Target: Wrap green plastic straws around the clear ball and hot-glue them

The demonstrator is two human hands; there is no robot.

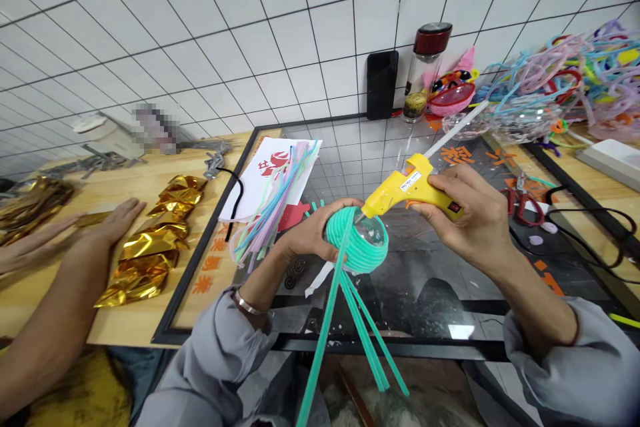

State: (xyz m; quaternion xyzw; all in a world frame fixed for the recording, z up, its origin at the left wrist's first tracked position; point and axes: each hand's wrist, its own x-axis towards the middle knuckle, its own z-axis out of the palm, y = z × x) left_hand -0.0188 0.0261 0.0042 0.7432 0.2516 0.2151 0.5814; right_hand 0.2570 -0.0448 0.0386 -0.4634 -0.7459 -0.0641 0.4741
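Note:
My left hand (310, 230) is closed around a clear ball wrapped in teal pipe cleaners (361, 250), held above the glass table. Several loose teal pipe-cleaner ends (350, 320) hang down from the ball toward me. My right hand (473, 213) grips a yellow hot glue gun (407, 188). Its nozzle touches the top of the wrapped ball. A white glue stick (457, 128) sticks out of the back of the gun.
A bundle of pastel pipe cleaners (273, 210) lies on white paper to the left. Another person's hands (113, 220) rest by gold foil pieces (155, 240) on the wooden table. Red scissors (523, 203), a black cable (595, 233), a phone (382, 84), a bottle (423, 73) and a pipe-cleaner heap (560, 80) are at right and back.

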